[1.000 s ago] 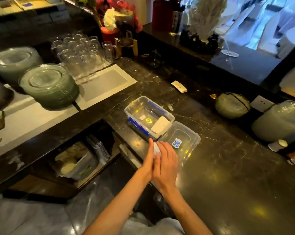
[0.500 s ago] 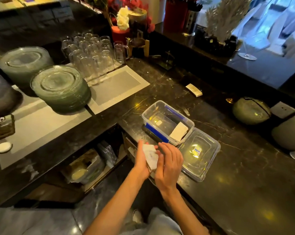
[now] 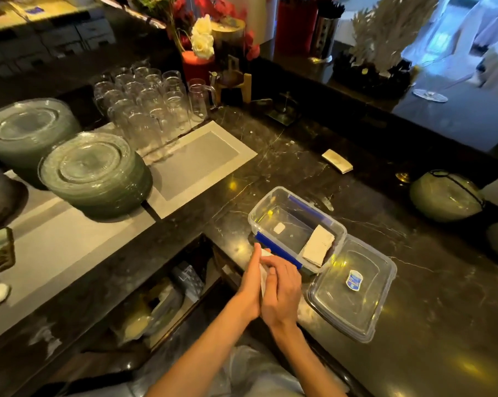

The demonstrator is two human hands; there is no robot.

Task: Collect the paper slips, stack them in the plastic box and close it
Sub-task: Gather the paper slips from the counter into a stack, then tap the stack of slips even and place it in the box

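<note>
Glass plates point(image 3: 94, 173), tumblers point(image 3: 153, 110), flowers point(image 3: 203, 38)

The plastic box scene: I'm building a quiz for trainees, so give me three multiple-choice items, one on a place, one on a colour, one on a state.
1. Where does the lid lie?
A. on the box
B. on the counter beside the box
C. on the plates

2. What colour are the clips on the plastic box?
A. red
B. green
C. blue

3. What are the hands doing?
A. pressing a paper slip between them
B. resting apart on the counter
C. lifting a glass

Answers:
1 B, the lid sits upturned next to the open box.
2 C, blue strips run along both long sides.
3 A, the left hand and right hand meet around a white paper slip.
</note>
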